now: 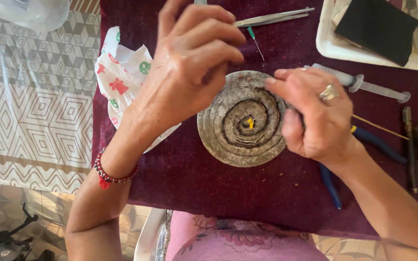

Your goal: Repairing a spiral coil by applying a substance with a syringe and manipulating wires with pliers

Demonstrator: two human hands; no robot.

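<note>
Two hands at centre frame: your right hand (315,116) pinches the grey spiral disc (242,121) steady by its edge, your left hand (189,63) hovers curled above, grip hidden.

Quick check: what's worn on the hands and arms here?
Both forearms are bare, no sleeves or gloves. The left hand has no rings in view; its wrist carries a red bead bracelet. The right hand wears a silver ring.

The spiral disc's (242,126) upper-left rim is hidden by the left hand (189,58) — the blue-handled pliers' (368,140) jaws are covered by the right hand (315,116).
</note>
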